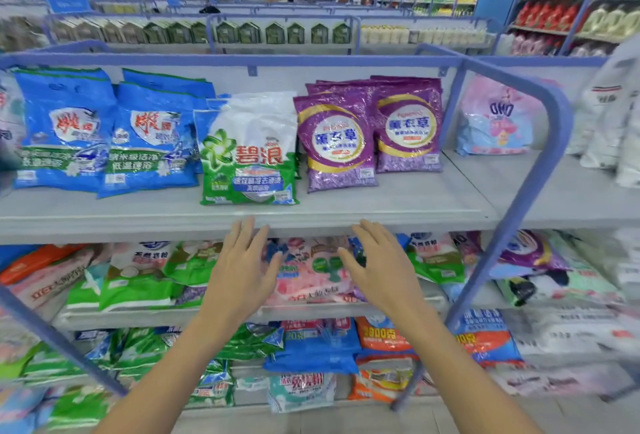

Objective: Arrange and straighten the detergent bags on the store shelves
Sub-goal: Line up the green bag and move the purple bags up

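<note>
— Where are the detergent bags?
— The green-and-white bag (249,153) stands on the top shelf (398,206), blue bags (104,132) to its left, purple bags (370,132) to its right.
— And the hands?
— The left hand (242,271) and right hand (377,267) hover just below that bag, fingers (238,238) straight, slightly spread, holding nothing; a pink bag (308,272) shows between them

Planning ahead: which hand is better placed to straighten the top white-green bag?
Left: the left hand is open below the white-green bag; the right hand is under the purple bags.
</note>
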A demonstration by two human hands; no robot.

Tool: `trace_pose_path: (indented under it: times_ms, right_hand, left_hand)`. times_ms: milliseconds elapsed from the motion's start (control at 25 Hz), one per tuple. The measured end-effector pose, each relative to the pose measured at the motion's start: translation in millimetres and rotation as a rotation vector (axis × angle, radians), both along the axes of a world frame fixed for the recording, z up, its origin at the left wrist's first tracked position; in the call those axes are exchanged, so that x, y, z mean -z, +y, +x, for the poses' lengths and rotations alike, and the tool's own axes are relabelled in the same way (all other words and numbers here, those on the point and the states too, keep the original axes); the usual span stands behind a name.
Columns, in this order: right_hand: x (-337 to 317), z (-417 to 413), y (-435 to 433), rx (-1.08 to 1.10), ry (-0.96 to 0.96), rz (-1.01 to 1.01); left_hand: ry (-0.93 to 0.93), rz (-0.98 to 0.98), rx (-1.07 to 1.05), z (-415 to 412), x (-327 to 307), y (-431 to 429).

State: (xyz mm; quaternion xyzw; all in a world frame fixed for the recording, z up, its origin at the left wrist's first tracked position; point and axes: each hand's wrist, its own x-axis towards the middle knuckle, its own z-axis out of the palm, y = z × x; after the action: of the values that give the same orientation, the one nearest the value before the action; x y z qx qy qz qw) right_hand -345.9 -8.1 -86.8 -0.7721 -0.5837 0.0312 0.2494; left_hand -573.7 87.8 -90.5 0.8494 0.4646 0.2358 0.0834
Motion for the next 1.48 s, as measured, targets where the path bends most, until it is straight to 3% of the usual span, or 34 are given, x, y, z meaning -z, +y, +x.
trace_pose_path:
  times_ms: [520, 840, 1120, 1480]
  right_hand:
    - [64.0, 41.4, -92.8, 0.295, 0.127, -0.198]
    - [70.1, 105.1, -136.0, 0.513, 0.271, -0.163]
    - [89.0, 228.5, -169.8, 0.576, 0.282, -0.174]
    - [108.4, 429.7, -170.4, 0.415, 0.338, -0.171]
  left_hand:
    - [0.072, -0.214, 0.245, 68.9, 62.6, -63.2]
    - [0.053, -0.235, 0.378, 131.5, 68.7, -91.7]
    - [0.048, -0.302, 0.368, 250.0, 92.7, -141.6]
    - [0.106, -0.364, 0.149, 391.9, 129.2, -204.7]
